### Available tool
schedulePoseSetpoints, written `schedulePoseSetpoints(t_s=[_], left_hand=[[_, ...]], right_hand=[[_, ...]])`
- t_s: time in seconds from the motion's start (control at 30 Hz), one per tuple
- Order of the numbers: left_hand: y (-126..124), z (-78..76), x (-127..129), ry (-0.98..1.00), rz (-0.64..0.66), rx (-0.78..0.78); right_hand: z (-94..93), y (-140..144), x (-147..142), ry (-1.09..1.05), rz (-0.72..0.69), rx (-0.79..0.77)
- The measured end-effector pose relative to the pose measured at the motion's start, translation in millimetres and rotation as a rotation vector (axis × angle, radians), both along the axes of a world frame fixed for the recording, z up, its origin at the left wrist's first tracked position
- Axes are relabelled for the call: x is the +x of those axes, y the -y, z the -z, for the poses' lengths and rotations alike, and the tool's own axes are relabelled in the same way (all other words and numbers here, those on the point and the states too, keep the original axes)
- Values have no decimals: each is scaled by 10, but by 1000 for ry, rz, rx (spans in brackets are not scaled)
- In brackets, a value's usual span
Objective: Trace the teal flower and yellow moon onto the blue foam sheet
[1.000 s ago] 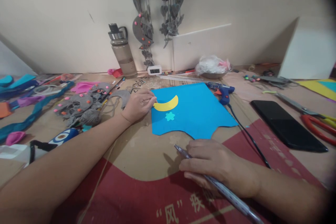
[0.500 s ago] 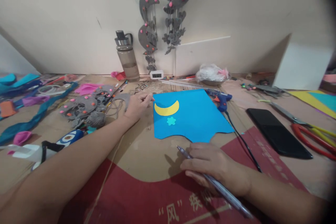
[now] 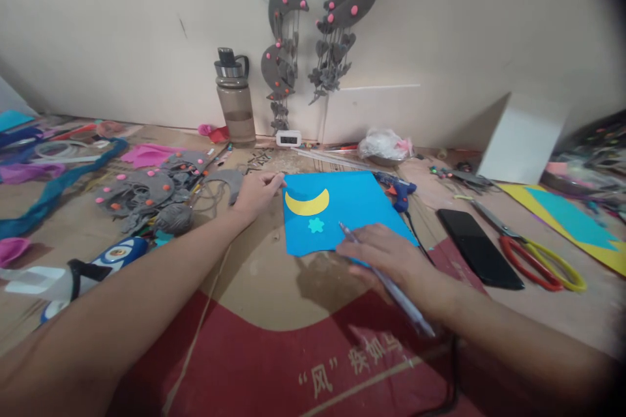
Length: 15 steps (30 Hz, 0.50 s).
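A blue craft sheet (image 3: 349,199) with a wavy cut lower edge lies on the cardboard. A yellow crescent moon (image 3: 307,204) and a small turquoise star-like cutout (image 3: 315,225) rest on its left part. My left hand (image 3: 257,195) is closed at the sheet's upper left corner, thumb and finger pinching the edge. In my right hand (image 3: 386,257) is a clear-barrelled pen (image 3: 394,293), its tip pointing up and left over the sheet, just right of the turquoise cutout. This hand hides the sheet's lower right part; whether the pen tip touches it I cannot tell.
At right lie a blue glue gun (image 3: 402,193), a black phone (image 3: 479,247) and scissors (image 3: 533,254) with red and yellow handles. A water bottle (image 3: 235,101) stands by the wall. Grey felt moons (image 3: 141,189) and yarn are at left; felt mobiles (image 3: 286,32) hang behind.
My right hand has moved forward with the pen, from below the sheet's lower edge to over the sheet. My left hand stays at the corner. The view has turned slightly right.
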<state>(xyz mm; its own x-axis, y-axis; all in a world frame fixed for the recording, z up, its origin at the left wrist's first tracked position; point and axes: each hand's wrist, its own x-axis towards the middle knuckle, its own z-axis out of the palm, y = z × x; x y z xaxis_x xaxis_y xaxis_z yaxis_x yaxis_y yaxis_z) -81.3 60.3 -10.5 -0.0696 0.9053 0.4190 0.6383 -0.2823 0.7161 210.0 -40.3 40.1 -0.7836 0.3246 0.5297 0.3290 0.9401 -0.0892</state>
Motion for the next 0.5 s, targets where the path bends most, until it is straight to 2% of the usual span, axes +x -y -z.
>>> schedulePoseSetpoints(t_s=[0.07, 0.13, 0.23, 0.33, 0.43, 0.5], left_hand=[[-19, 25, -3, 36, 0, -27], [-35, 50, -7, 76, -8, -52], [-50, 77, -15, 142, -15, -93], [-52, 85, -21, 199, -27, -117], [-51, 84, -20, 235, -23, -130], [-56, 84, -16, 252, -13, -137]], right_hand=[[-130, -148, -7, -19, 38, 30], [-231, -299, -39, -79, 119, -2], [-271, -516, -136, -269, 278, -176], [-155, -729, -258, -541, 251, -356], [31, -922, -355, -597, 208, -459], [135, -1020, -387, -573, 222, -456]])
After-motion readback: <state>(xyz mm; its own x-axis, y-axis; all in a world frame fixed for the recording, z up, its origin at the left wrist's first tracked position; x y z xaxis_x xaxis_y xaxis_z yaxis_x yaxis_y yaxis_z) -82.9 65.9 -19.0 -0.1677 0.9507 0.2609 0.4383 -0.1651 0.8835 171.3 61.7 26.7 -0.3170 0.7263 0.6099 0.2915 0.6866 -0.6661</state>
